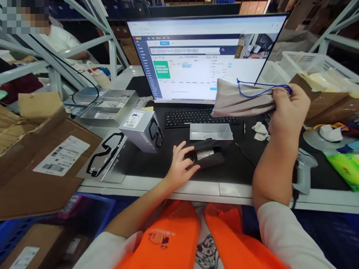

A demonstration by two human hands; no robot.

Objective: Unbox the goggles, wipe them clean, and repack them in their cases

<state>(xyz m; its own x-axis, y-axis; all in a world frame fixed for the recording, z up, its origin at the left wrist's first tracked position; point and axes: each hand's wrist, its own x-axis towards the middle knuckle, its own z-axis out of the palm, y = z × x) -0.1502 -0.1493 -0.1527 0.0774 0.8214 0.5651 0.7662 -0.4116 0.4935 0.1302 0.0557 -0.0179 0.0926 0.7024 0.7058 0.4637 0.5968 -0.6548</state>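
Note:
My right hand (pixel 286 112) is raised over the desk and grips a grey drawstring pouch (pixel 238 99) with a blue cord, held in front of the monitor (pixel 202 56). My left hand (pixel 182 162) rests on a dark glasses-like item (pixel 209 157) lying on the black desk mat, fingers curled over its left end. Just behind it stands an open silver box tray (pixel 211 131). A silver product box (pixel 143 129) printed with a glasses outline lies to the left, beside its flat lid (pixel 105 157).
A black keyboard (pixel 193 116) sits under the monitor. Open cardboard boxes (pixel 42 157) crowd the left; a silver tray (pixel 108 106) lies behind them. A barcode scanner (pixel 304 172), white basket (pixel 308 63) and green packet (pixel 344 168) are at right. Another person sits at far left.

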